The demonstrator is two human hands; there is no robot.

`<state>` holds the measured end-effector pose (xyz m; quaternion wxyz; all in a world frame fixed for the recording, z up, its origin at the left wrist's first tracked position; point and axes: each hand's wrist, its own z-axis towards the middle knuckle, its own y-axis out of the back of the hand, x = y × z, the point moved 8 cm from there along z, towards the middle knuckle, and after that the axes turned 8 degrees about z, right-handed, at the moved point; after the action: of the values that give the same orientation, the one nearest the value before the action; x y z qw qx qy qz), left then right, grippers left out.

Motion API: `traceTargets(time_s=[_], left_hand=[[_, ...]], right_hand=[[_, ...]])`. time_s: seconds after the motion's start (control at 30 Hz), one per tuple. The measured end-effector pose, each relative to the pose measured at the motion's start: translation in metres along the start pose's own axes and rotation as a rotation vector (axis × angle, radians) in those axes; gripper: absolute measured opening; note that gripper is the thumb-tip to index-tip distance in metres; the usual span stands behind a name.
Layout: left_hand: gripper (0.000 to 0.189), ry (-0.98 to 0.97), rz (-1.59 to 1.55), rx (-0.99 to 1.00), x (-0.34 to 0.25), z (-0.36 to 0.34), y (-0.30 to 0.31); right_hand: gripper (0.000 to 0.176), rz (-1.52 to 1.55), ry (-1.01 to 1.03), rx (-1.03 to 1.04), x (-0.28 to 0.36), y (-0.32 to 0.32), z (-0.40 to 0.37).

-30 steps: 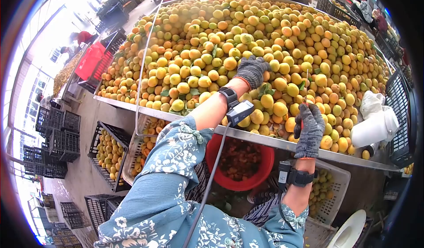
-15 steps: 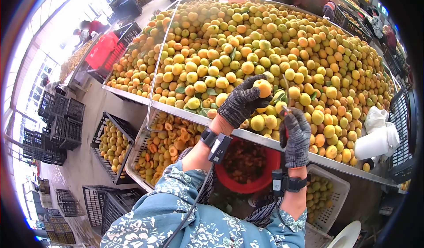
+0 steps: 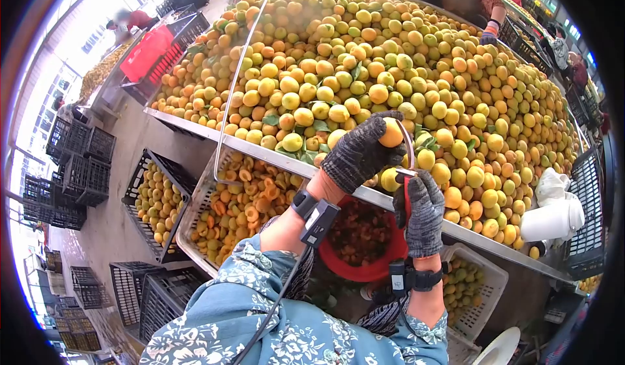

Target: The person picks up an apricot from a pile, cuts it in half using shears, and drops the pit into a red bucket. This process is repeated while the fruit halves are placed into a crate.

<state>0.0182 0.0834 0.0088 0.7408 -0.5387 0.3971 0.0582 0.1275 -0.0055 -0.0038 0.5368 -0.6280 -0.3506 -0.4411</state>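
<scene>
In the head view, the left hand point(image 3: 355, 158), at centre, is closed round a fruit point(image 3: 390, 133) at its fingertips. Right of centre, the right hand point(image 3: 424, 210) clamps the red handle of a knife point(image 3: 408, 196), long axis near vertical, curved blade pointing up beside the fruit. The table edge point(image 3: 475, 236) slants beneath; open room lies between the wrists above the bucket point(image 3: 360, 274).

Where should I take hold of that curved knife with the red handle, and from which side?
Probably by the red handle, from the near side, as the right hand does: the handle forms its near end, while the curved blade extends away beside the apricot.
</scene>
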Motion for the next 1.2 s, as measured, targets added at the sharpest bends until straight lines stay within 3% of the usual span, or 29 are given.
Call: traceTargets(time_s=[0.1, 0.53, 0.63, 0.7, 0.9, 1.13, 1.2], left_hand=[[0.043, -0.056, 0.122, -0.004, -0.006, -0.003, -0.001], [0.044, -0.004, 0.047, 0.014, -0.004, -0.007, -0.007], [0.049, -0.007, 0.190, 0.075, -0.011, -0.010, -0.016], [0.052, -0.079, 0.460, 0.075, -0.017, -0.011, -0.016], [0.055, -0.170, 0.662, 0.106, -0.025, -0.011, -0.021], [0.054, -0.174, 0.672, 0.117, -0.023, -0.013, -0.020], [0.055, -0.098, 0.554, 0.085, -0.019, -0.015, -0.020]], right_hand=[[0.029, -0.044, -0.002, 0.022, 0.000, -0.004, -0.002], [0.029, -0.080, -0.001, 0.006, 0.001, -0.007, -0.004], [0.029, -0.110, 0.026, 0.025, 0.003, -0.005, -0.004], [0.030, -0.120, 0.036, 0.039, 0.001, -0.002, -0.006], [0.028, -0.074, 0.051, 0.053, -0.003, 0.006, -0.010], [0.030, -0.015, 0.018, 0.051, -0.001, 0.004, -0.015], [0.030, -0.007, 0.025, 0.066, 0.000, 0.002, -0.016]])
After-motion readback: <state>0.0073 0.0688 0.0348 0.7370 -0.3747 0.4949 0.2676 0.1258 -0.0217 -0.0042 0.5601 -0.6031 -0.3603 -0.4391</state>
